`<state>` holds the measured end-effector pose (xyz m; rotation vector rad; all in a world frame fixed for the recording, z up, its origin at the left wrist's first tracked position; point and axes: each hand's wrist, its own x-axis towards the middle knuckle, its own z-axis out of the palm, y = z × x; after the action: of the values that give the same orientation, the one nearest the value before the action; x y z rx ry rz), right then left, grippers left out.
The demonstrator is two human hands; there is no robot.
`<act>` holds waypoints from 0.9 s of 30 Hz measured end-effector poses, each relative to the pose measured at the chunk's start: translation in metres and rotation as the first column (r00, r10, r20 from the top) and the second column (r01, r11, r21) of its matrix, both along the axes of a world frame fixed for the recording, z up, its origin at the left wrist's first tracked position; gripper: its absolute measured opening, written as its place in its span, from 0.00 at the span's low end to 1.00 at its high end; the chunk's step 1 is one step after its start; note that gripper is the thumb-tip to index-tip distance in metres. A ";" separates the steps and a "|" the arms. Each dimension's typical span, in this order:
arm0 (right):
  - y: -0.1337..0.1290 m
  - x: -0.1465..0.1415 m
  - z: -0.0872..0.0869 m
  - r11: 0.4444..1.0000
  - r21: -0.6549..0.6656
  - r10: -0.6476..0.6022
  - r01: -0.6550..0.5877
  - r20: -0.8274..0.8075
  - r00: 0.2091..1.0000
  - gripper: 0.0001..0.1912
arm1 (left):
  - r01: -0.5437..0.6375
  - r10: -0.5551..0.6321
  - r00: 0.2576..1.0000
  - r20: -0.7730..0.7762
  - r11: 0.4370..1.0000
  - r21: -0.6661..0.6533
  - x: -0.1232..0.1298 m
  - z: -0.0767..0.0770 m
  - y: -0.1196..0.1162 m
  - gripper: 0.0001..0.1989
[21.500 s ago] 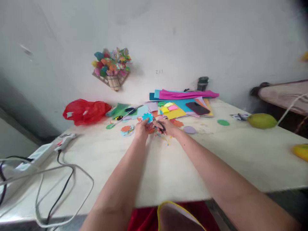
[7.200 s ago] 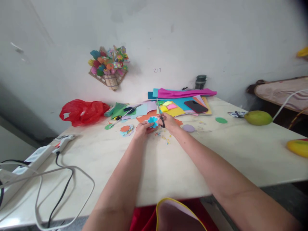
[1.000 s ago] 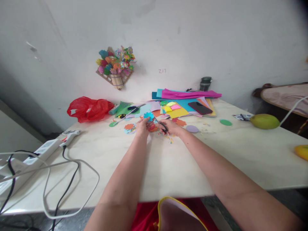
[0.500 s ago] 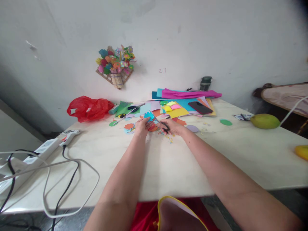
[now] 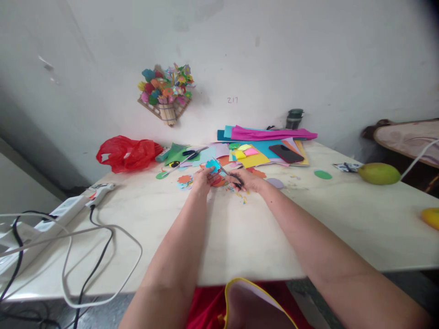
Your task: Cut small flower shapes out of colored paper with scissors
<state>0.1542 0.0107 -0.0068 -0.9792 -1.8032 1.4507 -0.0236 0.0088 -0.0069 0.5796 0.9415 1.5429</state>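
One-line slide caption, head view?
Left hand holds a blue paper flower; right hand holds black-handled scissors close to it over a pale table.

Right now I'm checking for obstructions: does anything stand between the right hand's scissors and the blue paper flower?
Nothing visible does. The right hand holds the scissors right beside the blue paper flower in the left hand; whether scissors and flower touch is too small to tell.

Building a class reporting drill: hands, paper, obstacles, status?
Left hand pinching blue paper flower. Right hand gripping scissors close to flower. Paper scraps near right hand.
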 end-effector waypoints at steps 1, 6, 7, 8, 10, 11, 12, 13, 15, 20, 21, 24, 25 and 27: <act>0.000 0.001 0.000 1.000 0.004 0.005 -0.005 0.002 1.000 0.21 | 0.006 -0.006 1.000 -0.001 1.000 0.003 0.000 0.000 0.000 0.11; 0.001 0.004 0.001 1.000 0.015 0.023 -0.024 0.026 0.999 0.20 | 0.009 -0.009 1.000 -0.011 1.000 0.008 -0.002 0.000 0.000 0.12; 0.001 0.004 0.002 0.999 0.016 0.027 -0.028 0.029 0.999 0.20 | 0.012 -0.012 1.000 -0.015 1.000 0.010 -0.003 -0.001 0.001 0.12; 0.001 0.005 0.002 0.999 0.016 0.033 -0.033 0.033 0.999 0.20 | 0.016 -0.016 1.000 -0.020 1.000 0.012 -0.003 -0.001 0.001 0.12; 0.001 0.006 0.002 0.999 0.017 0.041 -0.042 0.043 0.998 0.20 | 0.023 -0.022 0.999 -0.033 1.000 0.010 -0.005 -0.002 0.002 0.12; 0.002 0.006 0.002 0.999 0.015 0.043 -0.043 0.048 0.998 0.20 | 0.025 -0.024 0.999 -0.039 1.000 0.009 -0.005 -0.002 0.003 0.12; 0.002 0.007 0.002 0.999 0.013 0.045 -0.045 0.053 0.998 0.19 | 0.025 -0.025 0.999 -0.046 1.000 0.007 -0.006 -0.003 0.003 0.11; 0.002 0.008 0.002 0.999 0.011 0.046 -0.046 0.055 0.997 0.19 | 0.026 -0.026 0.998 -0.050 1.000 0.006 -0.006 -0.003 0.003 0.11; 0.003 0.009 0.002 0.999 0.010 0.049 -0.050 0.054 0.997 0.18 | 0.029 -0.028 0.998 -0.055 1.000 0.009 -0.007 -0.003 0.004 0.10; 0.006 0.011 0.000 0.999 0.008 0.052 -0.053 0.074 0.996 0.16 | 0.032 -0.031 0.997 -0.075 0.999 0.010 -0.008 -0.004 0.004 0.08; 0.006 0.011 0.000 0.999 0.007 0.050 -0.051 0.076 0.996 0.16 | 0.033 -0.033 0.996 -0.082 0.999 0.006 -0.008 -0.004 0.005 0.07; 0.006 0.011 0.000 0.999 0.008 0.050 -0.051 0.074 0.996 0.15 | 0.040 -0.040 0.995 -0.090 0.999 0.004 -0.009 -0.005 0.005 0.06; 0.006 0.011 0.000 0.999 0.009 0.049 -0.050 0.074 0.996 0.15 | 0.043 -0.042 0.996 -0.084 0.999 0.005 -0.009 -0.005 0.005 0.07; 0.006 0.011 -0.001 0.999 0.013 0.045 -0.046 0.076 0.996 0.14 | 0.049 -0.049 0.997 -0.067 0.999 0.006 -0.009 -0.005 0.005 0.08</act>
<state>0.1655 0.0168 -0.0075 -1.0042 -1.8997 1.4433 -0.0325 0.0140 -0.0118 0.6592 0.9656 1.4917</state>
